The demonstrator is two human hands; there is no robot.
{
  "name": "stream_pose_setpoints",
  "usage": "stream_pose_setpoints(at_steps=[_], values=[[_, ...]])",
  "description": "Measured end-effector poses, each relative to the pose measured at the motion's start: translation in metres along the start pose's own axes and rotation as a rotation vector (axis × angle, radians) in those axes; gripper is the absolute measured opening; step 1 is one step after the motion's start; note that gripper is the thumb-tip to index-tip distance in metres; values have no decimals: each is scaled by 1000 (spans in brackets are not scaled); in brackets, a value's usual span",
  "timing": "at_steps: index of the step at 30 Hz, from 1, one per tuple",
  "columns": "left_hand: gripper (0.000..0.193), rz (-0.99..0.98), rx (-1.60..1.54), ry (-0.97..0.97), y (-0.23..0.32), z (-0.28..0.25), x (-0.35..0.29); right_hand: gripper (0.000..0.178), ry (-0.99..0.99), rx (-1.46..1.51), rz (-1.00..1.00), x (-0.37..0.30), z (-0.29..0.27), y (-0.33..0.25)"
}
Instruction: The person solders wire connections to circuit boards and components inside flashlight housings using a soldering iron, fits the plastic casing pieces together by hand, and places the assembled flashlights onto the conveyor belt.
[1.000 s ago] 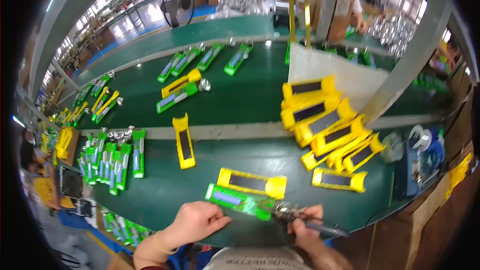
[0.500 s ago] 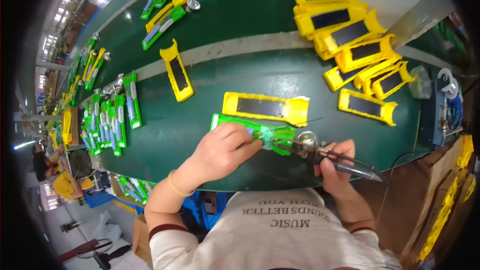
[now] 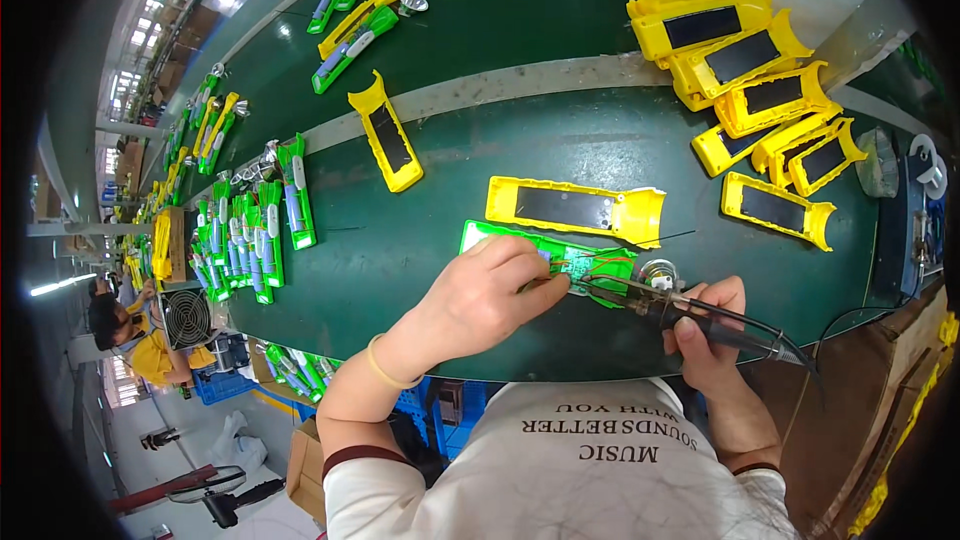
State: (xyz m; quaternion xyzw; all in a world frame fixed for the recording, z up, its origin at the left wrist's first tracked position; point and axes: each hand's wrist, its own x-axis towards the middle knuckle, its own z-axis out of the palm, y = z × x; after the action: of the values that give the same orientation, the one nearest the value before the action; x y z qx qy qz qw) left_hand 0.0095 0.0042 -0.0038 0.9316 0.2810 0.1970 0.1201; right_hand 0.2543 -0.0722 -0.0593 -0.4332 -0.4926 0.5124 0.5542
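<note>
A green flashlight housing lies on the bench before me, a small circuit board with thin wires inside it. My left hand is closed over its left part, thumb and fingertips pinched beside the board; whatever is between them is hidden. In my right hand is a soldering iron, its slim front end pointing left to the board. A shiny round reflector rests at the housing's right end. Just behind lies a yellow shell with a dark panel, a thin dark wire by its right end.
Several yellow shells are heaped at the back right, and another lies back left. Green housings cluster on the left. A blue-grey device stands at the right edge. Far left, a person in yellow sits near a fan.
The whole view has shifted, so things appear farther right. The reflector has tipped, now showing a different side. My left hand remains pinched at the housing and my right still holds the iron.
</note>
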Motion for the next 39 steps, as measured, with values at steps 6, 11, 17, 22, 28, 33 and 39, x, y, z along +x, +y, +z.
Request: stream_pose_setpoints(at_steps=[6,11,17,22,28,33,39], values=[[26,10,13,-11,-2,2,1,31,117,300,-25,5,-2,-6],[25,37,34,-28,-7,0,10,32,209,281,-127,10,-7,-5],[24,19,45,-53,-3,1,4,34,309,292,-156,8,-15,-11],[23,2,2,-50,-2,1,7,35,420,321,-271,17,-22,-23],[18,-48,-76,-17,4,-4,11,30,341,330,-289,20,-28,-26],[19,-165,-113,76,11,5,49,29,337,357,-299,39,-16,-29],[13,-506,-591,97,-4,18,50,27,266,349,-326,47,-15,-32]])
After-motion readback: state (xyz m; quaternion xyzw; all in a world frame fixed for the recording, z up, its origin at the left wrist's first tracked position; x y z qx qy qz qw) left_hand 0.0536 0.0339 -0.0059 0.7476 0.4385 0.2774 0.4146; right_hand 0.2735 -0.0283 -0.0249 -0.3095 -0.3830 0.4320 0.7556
